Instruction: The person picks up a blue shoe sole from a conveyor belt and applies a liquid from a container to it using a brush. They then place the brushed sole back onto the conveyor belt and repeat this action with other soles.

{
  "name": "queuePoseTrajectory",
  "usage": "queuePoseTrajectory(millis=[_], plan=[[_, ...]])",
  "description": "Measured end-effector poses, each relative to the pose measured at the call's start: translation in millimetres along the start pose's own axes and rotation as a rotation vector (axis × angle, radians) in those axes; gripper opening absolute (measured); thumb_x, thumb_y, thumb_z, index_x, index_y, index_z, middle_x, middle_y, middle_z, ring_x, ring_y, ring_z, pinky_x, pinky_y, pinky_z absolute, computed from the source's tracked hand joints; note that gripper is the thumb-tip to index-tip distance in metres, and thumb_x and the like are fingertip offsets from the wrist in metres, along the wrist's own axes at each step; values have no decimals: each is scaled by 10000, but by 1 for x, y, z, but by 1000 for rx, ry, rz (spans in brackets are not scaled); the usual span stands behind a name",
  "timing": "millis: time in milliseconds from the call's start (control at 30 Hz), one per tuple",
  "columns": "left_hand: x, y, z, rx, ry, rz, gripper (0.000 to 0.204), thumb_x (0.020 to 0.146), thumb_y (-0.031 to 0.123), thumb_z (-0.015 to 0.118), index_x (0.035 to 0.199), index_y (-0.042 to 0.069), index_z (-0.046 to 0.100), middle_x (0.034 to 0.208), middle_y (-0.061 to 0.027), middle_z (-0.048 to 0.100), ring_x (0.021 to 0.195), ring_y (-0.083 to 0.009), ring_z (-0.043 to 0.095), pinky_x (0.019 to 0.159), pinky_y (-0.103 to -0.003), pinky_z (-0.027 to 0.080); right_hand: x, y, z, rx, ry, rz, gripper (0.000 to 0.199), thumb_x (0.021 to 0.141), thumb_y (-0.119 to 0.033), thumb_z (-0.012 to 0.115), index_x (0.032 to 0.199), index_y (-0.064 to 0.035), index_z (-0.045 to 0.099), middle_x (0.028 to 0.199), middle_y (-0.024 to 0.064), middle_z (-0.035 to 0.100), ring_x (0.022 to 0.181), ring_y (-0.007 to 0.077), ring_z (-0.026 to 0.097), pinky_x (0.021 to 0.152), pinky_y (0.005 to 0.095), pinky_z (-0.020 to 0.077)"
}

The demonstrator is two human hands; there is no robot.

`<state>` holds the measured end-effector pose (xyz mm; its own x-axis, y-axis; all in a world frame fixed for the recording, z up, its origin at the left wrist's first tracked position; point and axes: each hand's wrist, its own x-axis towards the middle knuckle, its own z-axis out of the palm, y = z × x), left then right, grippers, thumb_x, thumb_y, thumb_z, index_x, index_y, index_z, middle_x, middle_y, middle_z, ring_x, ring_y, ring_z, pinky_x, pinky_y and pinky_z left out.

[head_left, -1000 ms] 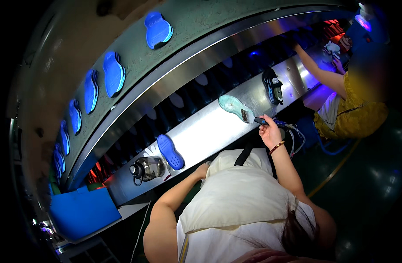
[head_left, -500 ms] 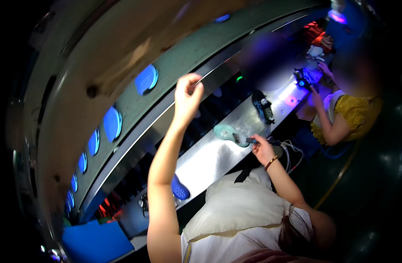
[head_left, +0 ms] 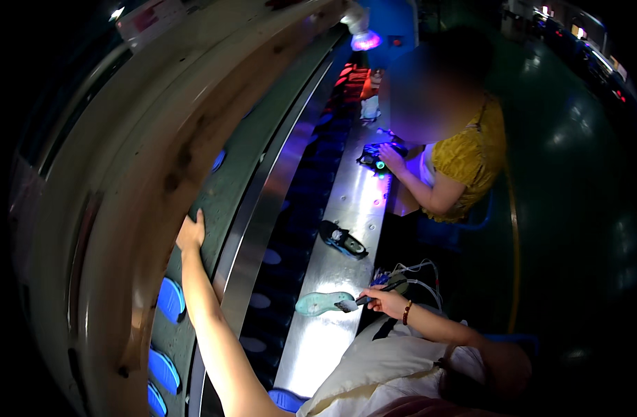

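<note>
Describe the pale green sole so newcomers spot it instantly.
Find the shiny metal ledge mid-picture. On it, by the brush in the right hand, lies the green sole. Its pale colour sets it apart from the black shoe piece above and blue sole below.

Metal bench [head_left: 310,361] w/ mint sole [head_left: 318,304] & blk shoe [head_left: 343,240]; green belt [head_left: 229,186] w/ blue soles [head_left: 170,300].

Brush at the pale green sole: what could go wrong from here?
The left hand is partly hidden at the edge of the brown cover, so it might knock against it. The right hand holds the brush at the end of the pale green sole; with the hands far apart, the brush could slip onto the metal ledge.
</note>
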<state>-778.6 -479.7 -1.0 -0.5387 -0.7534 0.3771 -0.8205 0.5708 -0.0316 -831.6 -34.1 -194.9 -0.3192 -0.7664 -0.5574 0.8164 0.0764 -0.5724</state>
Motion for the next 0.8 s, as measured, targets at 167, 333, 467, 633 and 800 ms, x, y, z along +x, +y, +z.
queuePoseTrajectory(millis=[167,333,467,633,800], plan=[[-6,-3,3,128,177,29,432,785,358,495,1059,25,488,1054,-128,509,1004,-290,456,835,-396,372,-1,-2,1,-29,1,-6,191,831,-281,550,860,-111,630,724,-50,550,625,21,498,552,166,354],[-39,-8,-34,229,279,234,271,796,304,513,813,35,537,856,-105,558,846,-288,509,705,-396,420,7,-3,16,-29,-119,18,186,836,-257,548,891,-91,612,795,-29,574,641,57,507,565,184,371],[-92,16,-77,-196,121,384,223,730,223,621,745,30,510,783,-113,537,776,-289,489,677,-388,393,16,-3,16,-55,-114,25,187,836,-256,546,893,-88,606,820,-22,577,656,55,504,574,182,370],[-197,-8,-90,-797,436,163,164,772,118,602,797,38,462,936,-117,496,920,-238,465,866,-345,323,15,-2,37,-93,-152,36,190,836,-263,547,875,-83,594,816,-16,577,643,48,511,547,164,360],[-281,48,-100,-1755,832,-579,258,763,119,463,980,-20,478,971,-150,518,903,-242,533,835,-365,434,11,-1,47,-175,-272,86,201,831,-253,561,933,-81,575,871,-13,598,692,64,564,582,180,415]])
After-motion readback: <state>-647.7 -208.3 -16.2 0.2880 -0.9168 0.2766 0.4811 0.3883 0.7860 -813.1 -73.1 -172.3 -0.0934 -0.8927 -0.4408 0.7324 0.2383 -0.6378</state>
